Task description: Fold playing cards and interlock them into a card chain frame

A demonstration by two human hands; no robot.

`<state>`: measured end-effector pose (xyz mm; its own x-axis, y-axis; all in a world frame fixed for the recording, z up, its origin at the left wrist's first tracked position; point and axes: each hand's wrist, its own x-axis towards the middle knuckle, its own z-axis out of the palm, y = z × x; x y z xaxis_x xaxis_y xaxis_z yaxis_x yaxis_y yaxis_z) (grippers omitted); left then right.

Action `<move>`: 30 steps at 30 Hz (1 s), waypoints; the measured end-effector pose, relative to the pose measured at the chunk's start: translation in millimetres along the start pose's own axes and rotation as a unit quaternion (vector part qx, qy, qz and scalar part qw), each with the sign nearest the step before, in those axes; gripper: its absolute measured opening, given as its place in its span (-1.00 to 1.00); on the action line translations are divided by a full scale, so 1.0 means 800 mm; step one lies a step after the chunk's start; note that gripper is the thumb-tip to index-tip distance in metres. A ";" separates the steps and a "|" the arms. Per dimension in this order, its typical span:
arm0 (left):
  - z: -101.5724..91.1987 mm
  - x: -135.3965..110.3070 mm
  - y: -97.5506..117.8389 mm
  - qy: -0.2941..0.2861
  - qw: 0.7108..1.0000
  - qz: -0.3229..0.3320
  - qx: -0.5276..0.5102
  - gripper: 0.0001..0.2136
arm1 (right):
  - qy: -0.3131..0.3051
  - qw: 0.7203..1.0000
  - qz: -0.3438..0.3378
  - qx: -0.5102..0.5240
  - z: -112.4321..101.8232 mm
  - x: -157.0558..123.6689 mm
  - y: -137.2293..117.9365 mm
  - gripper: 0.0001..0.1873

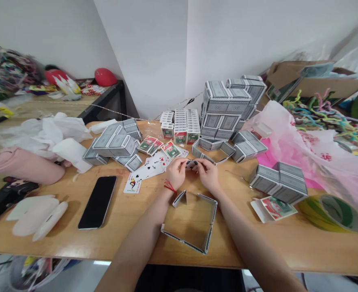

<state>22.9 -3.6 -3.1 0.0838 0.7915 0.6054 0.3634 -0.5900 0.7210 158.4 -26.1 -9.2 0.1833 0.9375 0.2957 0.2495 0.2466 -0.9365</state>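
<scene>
Between my two hands, above the middle of the table, is a small bent playing card [191, 164]. My left hand [176, 173], with a red string round its wrist, pinches one end. My right hand [208, 174] grips the other end with thumb and finger. Below them stands an open frame of folded cards [209, 227] on edge, and a single folded card [180, 198] near its upper left corner. Behind my hands is another ring of folded cards [203, 154]. Loose playing cards [150, 167], a joker among them, are spread left of my left hand.
Card-built blocks stand as a tall stack [224, 101] at the back, a pile [114, 140] at left and a block [279, 182] at right. Card boxes [180, 125] line the back. A phone [97, 202], pink pouch [26, 166], tape roll [333, 213] and pink plastic bag [303, 142] lie around.
</scene>
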 end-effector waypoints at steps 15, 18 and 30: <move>-0.003 0.003 -0.002 -0.056 0.998 -0.004 -0.015 -0.87 | -0.011 0.998 -0.041 -0.045 -0.002 -0.004 -0.009 -0.79; -0.004 0.002 -0.002 -0.053 0.998 -0.004 -0.014 -0.86 | -0.007 0.997 -0.049 -0.053 -0.002 -0.004 -0.010 -0.79; -0.006 -0.001 0.000 -0.048 0.999 -0.005 0.002 -0.87 | -0.016 0.996 -0.053 -0.063 -0.003 -0.005 -0.011 -0.78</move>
<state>18.6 -5.2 -1.8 0.1695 0.8090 0.5628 0.3688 -0.5817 0.7250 157.5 -32.8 -1.8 0.1201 0.9152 0.3846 0.3837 0.3146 -0.8682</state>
